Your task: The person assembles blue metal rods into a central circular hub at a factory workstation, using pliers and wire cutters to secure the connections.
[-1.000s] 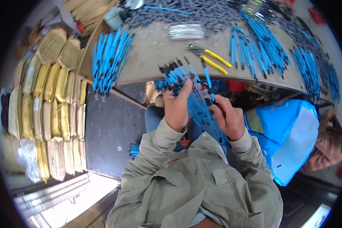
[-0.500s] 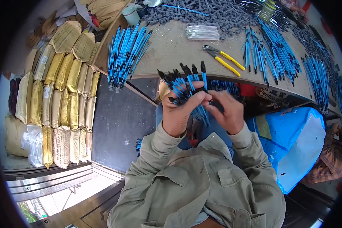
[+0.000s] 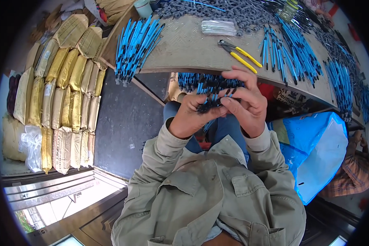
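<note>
Both my hands hold one bundle of blue and black cable pieces (image 3: 211, 91) in front of my chest, below the table edge. My left hand (image 3: 191, 116) is wrapped around the bundle from the left. My right hand (image 3: 246, 102) closes on its black ends from the right, fingers arched over the top. The far ends of the pieces fan out toward the table (image 3: 184, 45). My grey-green jacket sleeves run down to the lower edge.
On the table lie a heap of blue cable pieces (image 3: 134, 47), yellow-handled pliers (image 3: 241, 53), a clear packet (image 3: 218, 27), more blue bundles (image 3: 293, 51) and dark parts (image 3: 233, 10). Stacked yellow sacks (image 3: 65, 94) stand left. A blue bag (image 3: 315, 151) and another person (image 3: 354, 164) are right.
The bundle has tipped from standing upright to pointing away toward the table, and both hands have closed tighter around its black ends. The view has shifted slightly.
</note>
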The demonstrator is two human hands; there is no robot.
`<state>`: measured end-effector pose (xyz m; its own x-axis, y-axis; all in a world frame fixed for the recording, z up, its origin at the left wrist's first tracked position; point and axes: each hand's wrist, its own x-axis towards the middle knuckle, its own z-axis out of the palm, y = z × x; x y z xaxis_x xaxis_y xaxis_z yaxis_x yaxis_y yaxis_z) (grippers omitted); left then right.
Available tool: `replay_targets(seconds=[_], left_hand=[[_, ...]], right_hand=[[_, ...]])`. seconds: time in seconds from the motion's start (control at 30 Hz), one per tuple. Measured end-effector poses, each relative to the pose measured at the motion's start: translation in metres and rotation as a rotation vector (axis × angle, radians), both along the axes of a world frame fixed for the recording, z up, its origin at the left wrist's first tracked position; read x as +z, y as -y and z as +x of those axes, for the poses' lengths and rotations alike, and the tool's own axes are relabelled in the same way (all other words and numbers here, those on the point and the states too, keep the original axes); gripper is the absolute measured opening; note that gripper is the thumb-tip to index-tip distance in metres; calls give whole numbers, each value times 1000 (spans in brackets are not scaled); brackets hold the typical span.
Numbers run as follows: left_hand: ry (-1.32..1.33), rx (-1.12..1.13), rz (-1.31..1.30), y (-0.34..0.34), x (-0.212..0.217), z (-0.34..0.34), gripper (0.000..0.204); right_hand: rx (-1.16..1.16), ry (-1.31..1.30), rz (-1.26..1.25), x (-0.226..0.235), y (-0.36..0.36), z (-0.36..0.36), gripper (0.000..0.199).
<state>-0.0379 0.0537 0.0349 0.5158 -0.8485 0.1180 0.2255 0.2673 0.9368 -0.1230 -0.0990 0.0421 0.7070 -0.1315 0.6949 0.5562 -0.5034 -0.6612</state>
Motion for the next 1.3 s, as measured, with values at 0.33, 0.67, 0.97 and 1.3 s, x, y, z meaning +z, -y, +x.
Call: replay_targets(seconds=[0.33,0.67,0.97,1.3], left_hand=[[261,-53,28,4,-10,-4,17],[195,54,-8,17,-28,-5,15],[32,2,133,17,-26,15,13],[259,179,15,28,-32,13,14]], right_hand=[[96,-77,117,3,-10,-2,20],[-116,-87,117,-10,-4,10,16],[-4,-143,146,-17,11,31,13],[-82,-98,-90,-11,12,44,15]])
